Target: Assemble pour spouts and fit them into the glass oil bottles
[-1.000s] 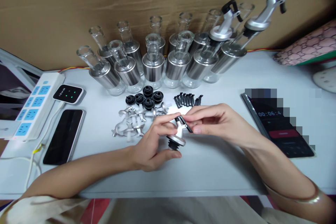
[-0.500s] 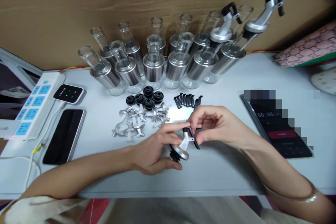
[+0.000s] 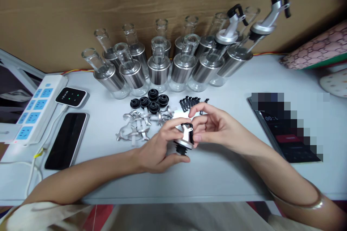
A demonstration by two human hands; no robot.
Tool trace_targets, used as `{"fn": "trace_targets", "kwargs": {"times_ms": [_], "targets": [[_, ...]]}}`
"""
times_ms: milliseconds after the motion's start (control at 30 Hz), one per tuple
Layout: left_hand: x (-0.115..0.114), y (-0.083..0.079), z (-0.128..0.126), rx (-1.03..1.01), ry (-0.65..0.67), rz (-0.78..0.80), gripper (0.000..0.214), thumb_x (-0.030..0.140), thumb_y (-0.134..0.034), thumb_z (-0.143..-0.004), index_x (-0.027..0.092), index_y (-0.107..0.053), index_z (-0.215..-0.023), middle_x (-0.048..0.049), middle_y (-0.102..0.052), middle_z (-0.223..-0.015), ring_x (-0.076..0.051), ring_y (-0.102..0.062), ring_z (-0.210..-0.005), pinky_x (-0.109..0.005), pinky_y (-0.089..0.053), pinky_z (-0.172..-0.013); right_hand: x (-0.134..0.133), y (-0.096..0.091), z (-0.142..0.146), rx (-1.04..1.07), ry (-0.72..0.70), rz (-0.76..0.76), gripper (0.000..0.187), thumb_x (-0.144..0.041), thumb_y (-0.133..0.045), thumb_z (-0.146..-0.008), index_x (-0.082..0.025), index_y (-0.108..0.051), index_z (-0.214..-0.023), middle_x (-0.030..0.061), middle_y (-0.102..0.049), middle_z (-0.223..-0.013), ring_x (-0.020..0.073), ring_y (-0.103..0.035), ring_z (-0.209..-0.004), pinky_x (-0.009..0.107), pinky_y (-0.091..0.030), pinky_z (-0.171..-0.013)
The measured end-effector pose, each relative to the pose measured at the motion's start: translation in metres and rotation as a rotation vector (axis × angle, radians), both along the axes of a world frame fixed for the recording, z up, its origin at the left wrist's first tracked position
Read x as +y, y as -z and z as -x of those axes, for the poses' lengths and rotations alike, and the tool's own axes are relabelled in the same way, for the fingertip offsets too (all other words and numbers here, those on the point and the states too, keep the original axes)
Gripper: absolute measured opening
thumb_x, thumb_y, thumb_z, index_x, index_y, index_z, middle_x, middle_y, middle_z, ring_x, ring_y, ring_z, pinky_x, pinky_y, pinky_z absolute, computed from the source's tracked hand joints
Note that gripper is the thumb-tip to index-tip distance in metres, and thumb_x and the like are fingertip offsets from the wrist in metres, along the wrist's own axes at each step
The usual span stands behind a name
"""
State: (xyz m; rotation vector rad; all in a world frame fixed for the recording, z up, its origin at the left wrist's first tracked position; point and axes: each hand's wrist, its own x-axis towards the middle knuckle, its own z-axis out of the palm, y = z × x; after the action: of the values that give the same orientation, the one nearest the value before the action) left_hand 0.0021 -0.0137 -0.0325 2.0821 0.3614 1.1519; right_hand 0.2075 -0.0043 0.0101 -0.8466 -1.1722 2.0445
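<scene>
My left hand [image 3: 159, 148] is closed around a bottle pourer [image 3: 186, 138] with a silver body, a ribbed black stopper pointing down and a black lever. The index finger lies along its top and the thumb is below by the stopper. From the right, my right hand [image 3: 211, 126] pinches at the lever, thumb against it and the other fingers curled behind. Beyond the hands lie several black levers [image 3: 189, 103], a cluster of black rubber stoppers [image 3: 154, 107] and a pile of silver spout pieces [image 3: 134, 126].
Several glass bottles [image 3: 158, 70] with steel bands stand in two rows at the back. Two of them carry pourers [image 3: 227, 36]. On the left are a power strip [image 3: 35, 104], a Wi-Fi device [image 3: 72, 96] and a phone [image 3: 66, 140]. Another phone [image 3: 287, 137] lies right.
The pourer has moved slightly left and up, and turned more upright, with its stopper now pointing down. My right hand has shifted left with it, its thumb still at the lever.
</scene>
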Motion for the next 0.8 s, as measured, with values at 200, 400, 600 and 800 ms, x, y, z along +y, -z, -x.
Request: {"fn": "trace_targets", "kwargs": {"times_ms": [200,400,600,800], "targets": [[-0.0013,0.0001,-0.0005,-0.041,0.045,0.044,0.051,0.02,-0.06,-0.091,0.025,-0.031,-0.134,-0.0179,-0.035,-0.149,-0.016,-0.065,-0.101,-0.035,-0.054,-0.089,-0.002,0.0028,0.001,-0.024,0.063,-0.052,0.029,-0.014,-0.075,-0.077,-0.02,-0.055,-0.098,-0.0057,-0.065,-0.071,0.0073,-0.068,-0.062,0.018,-0.056,-0.063],[-0.0024,0.0044,0.001,0.008,0.046,0.009,0.052,0.021,-0.059,-0.091,0.024,-0.033,-0.137,-0.0219,-0.02,-0.158,-0.022,-0.063,-0.11,-0.04,-0.054,-0.091,0.0013,0.0086,-0.0048,-0.039,0.154,-0.2,0.018,-0.019,-0.072,-0.082,-0.02,-0.062,-0.096,-0.0036,-0.06,-0.073,0.0062,-0.061,-0.061,0.016,-0.054,-0.057],[-0.0023,0.0034,0.0021,0.027,0.03,0.037,0.051,0.023,-0.059,-0.092,0.026,-0.034,-0.136,-0.0199,-0.021,-0.159,-0.021,-0.064,-0.106,-0.041,-0.054,-0.093,0.0001,0.007,-0.0057,-0.026,0.138,-0.239,0.013,-0.019,-0.072,-0.082,-0.021,-0.067,-0.094,-0.0024,-0.063,-0.071,0.0055,-0.06,-0.059,0.016,-0.052,-0.058],[-0.0016,0.001,0.0028,0.02,0.043,0.048,0.045,0.026,-0.058,-0.092,0.02,-0.036,-0.131,-0.0241,-0.029,-0.153,-0.024,-0.058,-0.12,-0.042,-0.051,-0.097,0.0004,0.003,-0.0045,-0.02,0.137,-0.238,0.017,-0.011,-0.072,-0.079,-0.021,-0.07,-0.093,-0.0032,-0.063,-0.071,0.004,-0.059,-0.058,0.014,-0.052,-0.058]]}}
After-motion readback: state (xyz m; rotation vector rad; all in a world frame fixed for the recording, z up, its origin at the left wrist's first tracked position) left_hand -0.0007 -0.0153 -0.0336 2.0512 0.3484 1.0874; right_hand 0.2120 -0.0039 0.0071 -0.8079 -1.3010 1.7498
